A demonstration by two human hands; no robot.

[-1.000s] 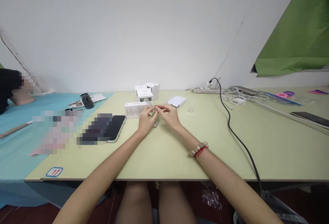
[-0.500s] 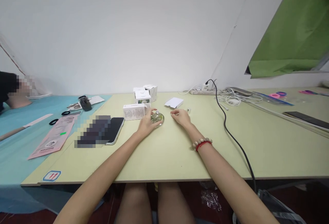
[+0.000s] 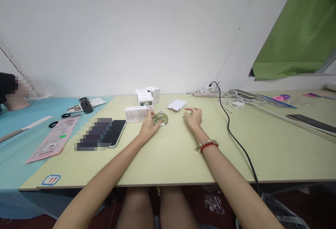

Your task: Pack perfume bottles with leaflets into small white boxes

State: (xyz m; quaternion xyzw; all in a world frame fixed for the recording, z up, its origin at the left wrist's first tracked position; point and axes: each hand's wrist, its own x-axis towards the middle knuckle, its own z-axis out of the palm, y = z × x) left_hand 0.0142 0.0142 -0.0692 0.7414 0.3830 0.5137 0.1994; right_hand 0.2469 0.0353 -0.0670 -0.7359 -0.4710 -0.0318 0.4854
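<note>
My left hand (image 3: 150,124) is closed around a round, flat glass bottle (image 3: 160,118) with a greenish look and a silvery neck on top. The bottle stands upright on the table. To its right is my right hand (image 3: 193,117), with thumb and index finger apart. A tiny pale piece (image 3: 183,116) lies by the thumb tip, too small to name. Something small and clear (image 3: 191,112) shows in the gap between these fingers. A printed white box (image 3: 135,114) stands just left of the bottle. Behind my right hand lies a plain white carton (image 3: 177,105).
Several small white boxes (image 3: 145,98) stand by the wall. A phone (image 3: 117,133) lies at left. A black cable (image 3: 236,139) runs over the table's front edge from a power strip (image 3: 207,94). On the blue cloth are a dark jar (image 3: 85,105) and a pink packet (image 3: 54,141).
My right hand has moved right, away from the bottle, and its thumb and index finger have parted. My left hand keeps hold of the bottle, which looks more upright.
</note>
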